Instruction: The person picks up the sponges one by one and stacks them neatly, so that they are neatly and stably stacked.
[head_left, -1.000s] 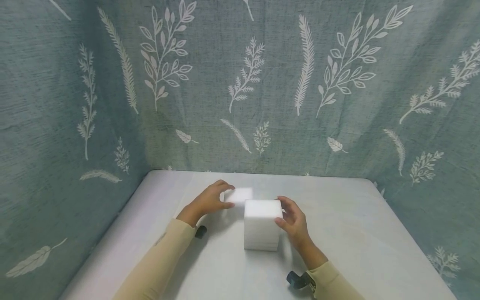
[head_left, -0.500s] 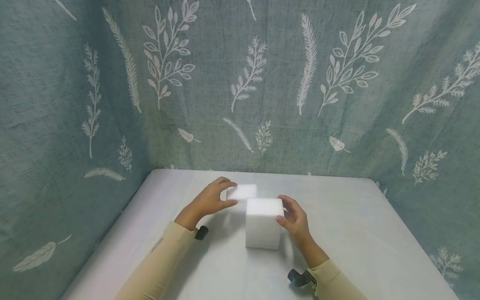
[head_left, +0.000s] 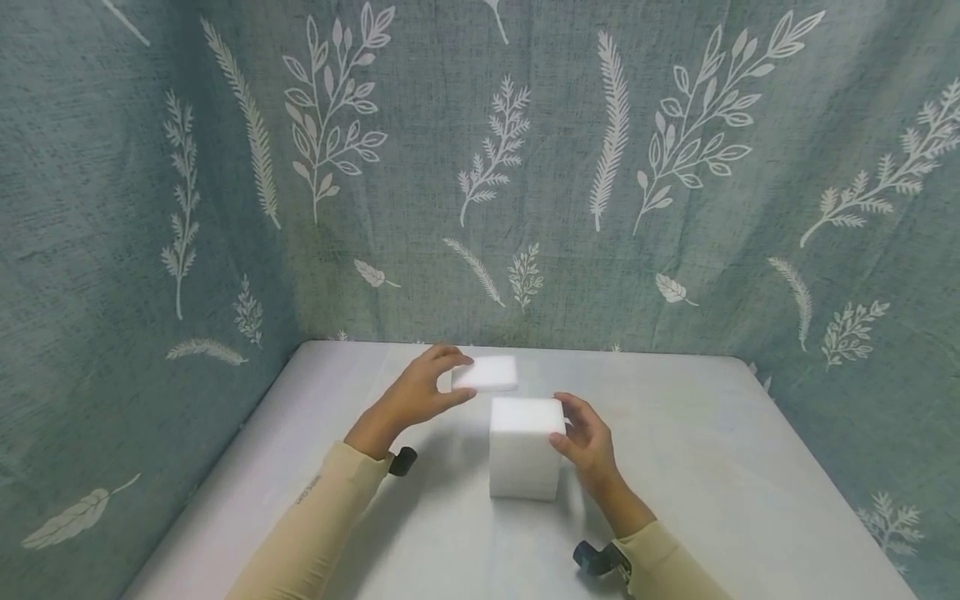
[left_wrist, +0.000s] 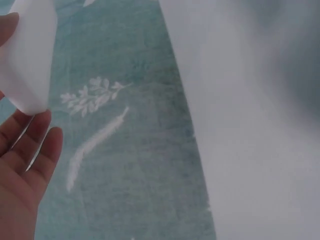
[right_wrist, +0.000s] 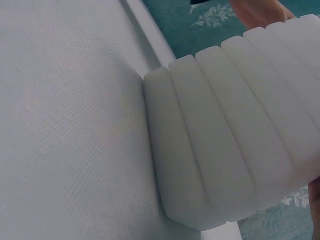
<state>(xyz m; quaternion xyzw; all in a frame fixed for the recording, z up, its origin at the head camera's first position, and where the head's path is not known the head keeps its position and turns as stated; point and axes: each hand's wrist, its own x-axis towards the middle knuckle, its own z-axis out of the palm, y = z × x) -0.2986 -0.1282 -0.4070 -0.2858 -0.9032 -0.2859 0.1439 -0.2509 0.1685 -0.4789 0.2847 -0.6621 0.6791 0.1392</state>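
In the head view my left hand (head_left: 420, 392) pinches a flat white sponge block (head_left: 491, 372) between thumb and fingers, up behind the stack. The left wrist view shows that block (left_wrist: 32, 55) tilted, fingertips at its lower end. A stack of several similar white blocks (head_left: 522, 450) stands upright on the table. My right hand (head_left: 588, 437) holds the upper part of this stack from the right, thumb on the near side and fingers behind. Seen from the right wrist, the blocks (right_wrist: 225, 125) lie face to face with rounded edges.
The white-covered table (head_left: 712, 467) reaches back to a green curtain (head_left: 555, 167) with white leaf prints. Another curtain wall (head_left: 90, 275) runs along the left side. A dark wrist camera (head_left: 596, 558) sticks out from the right sleeve.
My left hand has raised the white sponge block and carried it slightly away, so a gap now shows between it and the stack. The right hand stays on the stack.
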